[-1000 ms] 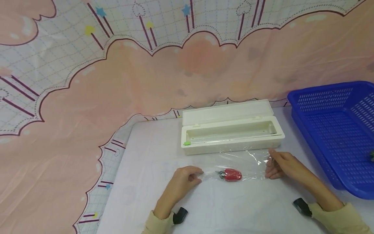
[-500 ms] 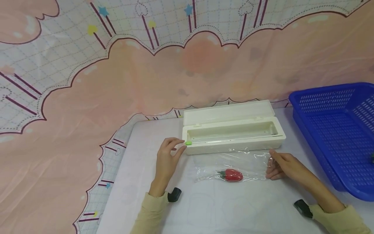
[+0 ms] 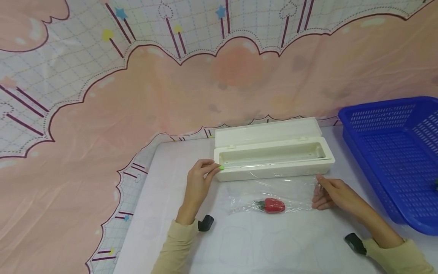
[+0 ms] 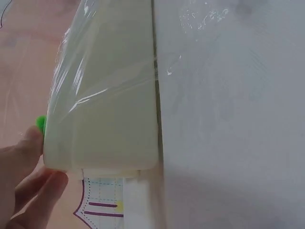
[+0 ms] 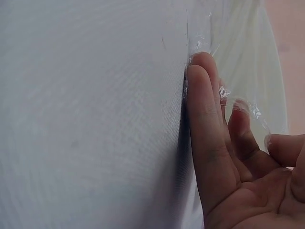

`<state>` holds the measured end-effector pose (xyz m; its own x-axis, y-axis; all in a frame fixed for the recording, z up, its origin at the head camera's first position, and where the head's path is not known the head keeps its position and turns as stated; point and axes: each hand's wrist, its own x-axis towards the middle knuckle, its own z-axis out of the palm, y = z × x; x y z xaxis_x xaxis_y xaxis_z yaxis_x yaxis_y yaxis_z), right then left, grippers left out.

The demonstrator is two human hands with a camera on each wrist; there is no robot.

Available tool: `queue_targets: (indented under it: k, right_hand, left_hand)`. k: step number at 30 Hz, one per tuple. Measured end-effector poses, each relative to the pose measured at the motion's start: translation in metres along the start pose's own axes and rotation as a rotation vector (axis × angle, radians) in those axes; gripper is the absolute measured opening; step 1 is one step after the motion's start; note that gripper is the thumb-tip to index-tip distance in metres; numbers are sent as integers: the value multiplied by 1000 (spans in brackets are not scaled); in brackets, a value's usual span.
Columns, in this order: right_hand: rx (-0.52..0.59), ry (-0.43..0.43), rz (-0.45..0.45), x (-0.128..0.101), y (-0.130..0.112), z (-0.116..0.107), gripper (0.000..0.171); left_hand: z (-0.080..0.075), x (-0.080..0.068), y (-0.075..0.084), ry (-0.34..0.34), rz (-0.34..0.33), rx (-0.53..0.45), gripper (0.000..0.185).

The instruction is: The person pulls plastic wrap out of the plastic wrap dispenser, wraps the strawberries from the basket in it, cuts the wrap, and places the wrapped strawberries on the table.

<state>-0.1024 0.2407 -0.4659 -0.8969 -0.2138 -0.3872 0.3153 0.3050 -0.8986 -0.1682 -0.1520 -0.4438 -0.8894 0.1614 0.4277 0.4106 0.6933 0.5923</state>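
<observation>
A white cling film dispenser [image 3: 277, 174] stands with its lid [image 3: 267, 132] raised at the back. Clear cling film [image 3: 294, 185] stretches from its front over the white table. On the table, a red pepper [image 3: 275, 205] with a green stem lies under the film's near edge. My left hand [image 3: 197, 183] pinches the small green slide cutter [image 4: 41, 125] at the dispenser's left end; in the left wrist view its lower fingers touch the box corner. At the right, my right hand [image 3: 337, 194] holds the film's edge between thumb and fingertips, its lower fingers [image 5: 205, 119] extended near the tabletop.
A blue plastic basket [image 3: 369, 173] stands on the right, beyond the right hand, with something green at its right edge. Black wrist cameras [image 3: 206, 223] sit at both sleeves. A patterned peach cloth [image 3: 164, 99] hangs behind the white table [image 3: 164, 167].
My left hand has left the film's near left corner and moved up to the green slide cutter. The cutter has shifted very slightly right. My right hand stays on the film edge.
</observation>
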Motion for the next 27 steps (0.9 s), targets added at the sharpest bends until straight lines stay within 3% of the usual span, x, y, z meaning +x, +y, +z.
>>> queue_targets:
  k: [9, 16, 19, 24, 27]
  right_hand:
    - [-5, 16, -24, -1, 2, -2, 62]
    - [-12, 26, -1, -1, 2, -2, 62]
    - [-4, 24, 17, -1, 0, -2, 63]
    - [19, 5, 27, -2, -1, -4, 65]
    - [20, -3, 17, -2, -1, -5, 66]
  left_hand:
    - [1, -2, -9, 41, 23, -60, 15]
    - [0, -4, -9, 19, -41, -133, 17]
    - [-2, -8, -7, 50, -57, -137, 19]
    - [-5, -15, 4, 170, 12, -129, 17]
    - [-6, -20, 10, 199, 83, -161, 14]
